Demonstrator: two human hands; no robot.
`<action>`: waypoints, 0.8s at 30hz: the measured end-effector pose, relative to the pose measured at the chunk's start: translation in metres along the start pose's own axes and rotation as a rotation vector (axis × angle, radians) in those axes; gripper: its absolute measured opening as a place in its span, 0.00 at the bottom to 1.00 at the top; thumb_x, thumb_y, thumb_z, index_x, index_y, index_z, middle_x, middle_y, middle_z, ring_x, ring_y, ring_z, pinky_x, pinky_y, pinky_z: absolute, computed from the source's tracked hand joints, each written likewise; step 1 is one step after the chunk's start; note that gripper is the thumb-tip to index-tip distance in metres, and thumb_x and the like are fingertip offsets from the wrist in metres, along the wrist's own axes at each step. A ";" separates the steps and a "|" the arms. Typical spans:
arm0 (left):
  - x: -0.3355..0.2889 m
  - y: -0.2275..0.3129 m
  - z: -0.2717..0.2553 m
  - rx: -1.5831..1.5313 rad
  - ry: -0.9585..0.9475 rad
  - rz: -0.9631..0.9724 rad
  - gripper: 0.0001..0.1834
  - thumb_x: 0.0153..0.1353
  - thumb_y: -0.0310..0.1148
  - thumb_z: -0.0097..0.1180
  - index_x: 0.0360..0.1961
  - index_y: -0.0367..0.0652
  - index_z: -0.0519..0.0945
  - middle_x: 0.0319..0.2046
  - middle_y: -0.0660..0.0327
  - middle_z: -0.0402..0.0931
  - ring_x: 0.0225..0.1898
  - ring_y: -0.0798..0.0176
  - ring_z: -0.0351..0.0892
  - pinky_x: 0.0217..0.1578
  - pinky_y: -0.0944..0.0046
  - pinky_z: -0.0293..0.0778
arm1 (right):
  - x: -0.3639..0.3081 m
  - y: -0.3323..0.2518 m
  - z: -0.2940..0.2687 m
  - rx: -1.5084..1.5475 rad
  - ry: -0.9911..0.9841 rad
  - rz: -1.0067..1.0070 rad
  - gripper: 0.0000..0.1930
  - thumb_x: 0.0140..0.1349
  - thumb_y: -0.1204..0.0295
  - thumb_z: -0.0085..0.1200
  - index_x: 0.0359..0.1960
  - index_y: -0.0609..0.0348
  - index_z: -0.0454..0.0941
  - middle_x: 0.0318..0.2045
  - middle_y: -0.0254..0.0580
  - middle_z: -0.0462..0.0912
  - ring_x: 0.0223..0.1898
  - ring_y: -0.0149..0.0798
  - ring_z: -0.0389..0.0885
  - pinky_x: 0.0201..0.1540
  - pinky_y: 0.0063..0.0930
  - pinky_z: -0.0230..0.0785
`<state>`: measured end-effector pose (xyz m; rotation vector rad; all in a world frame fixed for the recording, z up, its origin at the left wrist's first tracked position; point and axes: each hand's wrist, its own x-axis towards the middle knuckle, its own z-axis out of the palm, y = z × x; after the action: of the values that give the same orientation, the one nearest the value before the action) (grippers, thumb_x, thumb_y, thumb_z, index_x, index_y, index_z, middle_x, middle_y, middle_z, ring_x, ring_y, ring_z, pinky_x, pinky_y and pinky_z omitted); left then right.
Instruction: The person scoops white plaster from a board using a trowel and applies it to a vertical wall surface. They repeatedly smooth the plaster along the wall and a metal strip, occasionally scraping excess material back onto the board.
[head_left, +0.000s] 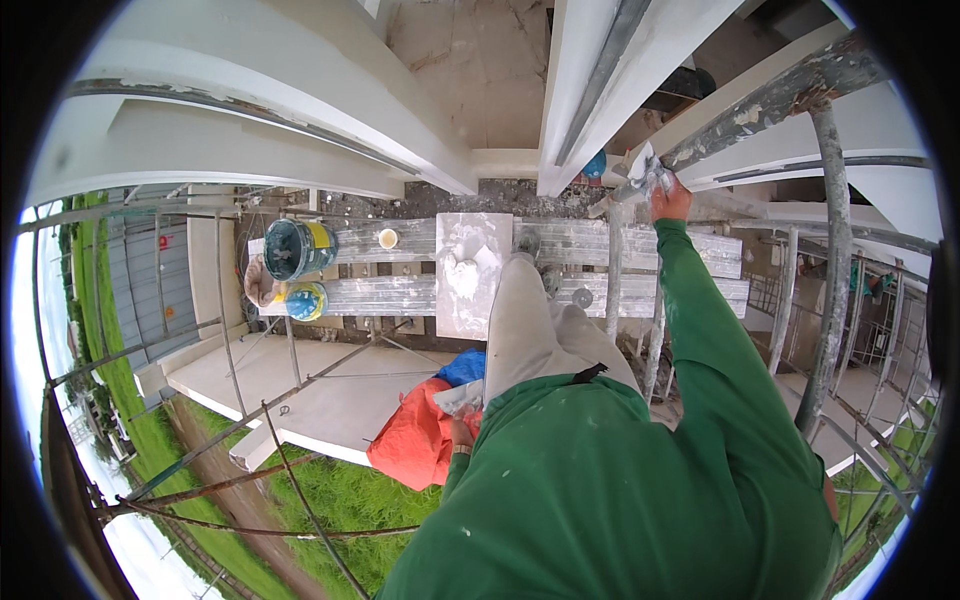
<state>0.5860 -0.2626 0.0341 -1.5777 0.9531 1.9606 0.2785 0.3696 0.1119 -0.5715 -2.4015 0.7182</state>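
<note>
My right hand [672, 198] reaches far forward on the right, its fingers closed round a putty knife [643, 163] smeared with white paste. The knife is by the edge of a white wall column and beside a paint-spattered pipe [780, 92]. Low beside my left hip, my left hand [462, 436] is closed on a second putty knife [458, 398] with a wide, whitish blade; its handle is mostly hidden by the hand. Close to that hand hangs an orange-red sack [408, 438], with a blue cloth [461, 368] above it.
Metal scaffold planks [375, 294] run under me. On them are a board [455, 320] with white paste, a dark bucket [287, 250], a smaller blue-yellow bucket [305, 300] and a small cup [388, 238]. Scaffold tubes [828, 260] stand at right; grass [330, 510] lies far below.
</note>
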 end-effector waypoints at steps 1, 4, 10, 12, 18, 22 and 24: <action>-0.008 0.001 0.001 0.084 0.003 0.033 0.16 0.63 0.38 0.49 0.47 0.39 0.74 0.36 0.59 0.77 0.32 0.60 0.75 0.35 0.62 0.72 | -0.004 0.005 0.000 0.003 -0.018 0.026 0.21 0.47 0.70 0.51 0.44 0.64 0.79 0.39 0.61 0.81 0.45 0.61 0.78 0.51 0.45 0.69; -0.049 0.008 0.055 0.114 0.052 0.082 0.14 0.61 0.35 0.50 0.46 0.40 0.74 0.31 0.63 0.75 0.24 0.65 0.70 0.25 0.66 0.69 | -0.008 0.021 -0.005 -0.001 -0.060 0.101 0.21 0.47 0.69 0.52 0.45 0.64 0.79 0.43 0.61 0.80 0.47 0.63 0.76 0.54 0.48 0.67; -0.043 0.009 0.053 0.172 -0.031 0.186 0.14 0.61 0.30 0.52 0.48 0.40 0.74 0.37 0.62 0.77 0.30 0.68 0.75 0.26 0.67 0.75 | -0.001 0.001 -0.006 -0.059 -0.024 0.025 0.22 0.46 0.69 0.52 0.45 0.64 0.78 0.42 0.61 0.81 0.46 0.62 0.78 0.53 0.46 0.69; -0.056 0.010 0.071 0.203 0.017 0.224 0.14 0.61 0.30 0.54 0.48 0.42 0.74 0.38 0.62 0.78 0.29 0.70 0.79 0.20 0.71 0.74 | 0.000 0.001 -0.006 -0.047 -0.037 0.083 0.22 0.46 0.69 0.52 0.45 0.64 0.79 0.41 0.61 0.81 0.46 0.61 0.78 0.52 0.46 0.70; -0.079 0.015 0.074 0.134 0.125 0.152 0.14 0.59 0.32 0.54 0.46 0.45 0.73 0.23 0.67 0.71 0.15 0.69 0.66 0.14 0.69 0.66 | 0.003 0.007 -0.008 -0.114 -0.129 0.205 0.23 0.47 0.69 0.51 0.46 0.66 0.78 0.37 0.64 0.82 0.41 0.61 0.81 0.48 0.45 0.73; -0.096 0.009 0.069 0.121 0.159 0.145 0.14 0.59 0.30 0.54 0.47 0.44 0.74 0.26 0.66 0.73 0.16 0.71 0.65 0.16 0.69 0.67 | 0.002 -0.009 -0.013 -0.083 -0.125 0.259 0.23 0.48 0.69 0.52 0.46 0.67 0.78 0.36 0.63 0.82 0.40 0.60 0.81 0.47 0.43 0.73; -0.096 0.003 0.061 0.088 0.159 0.150 0.14 0.59 0.30 0.53 0.48 0.44 0.74 0.28 0.66 0.74 0.17 0.72 0.66 0.16 0.70 0.67 | 0.002 -0.011 -0.011 -0.062 -0.122 0.267 0.22 0.49 0.69 0.52 0.46 0.66 0.78 0.35 0.63 0.82 0.39 0.60 0.82 0.46 0.43 0.73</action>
<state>0.5675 -0.2118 0.1345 -1.6750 1.2371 1.8835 0.2817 0.3664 0.1268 -0.9110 -2.4935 0.8127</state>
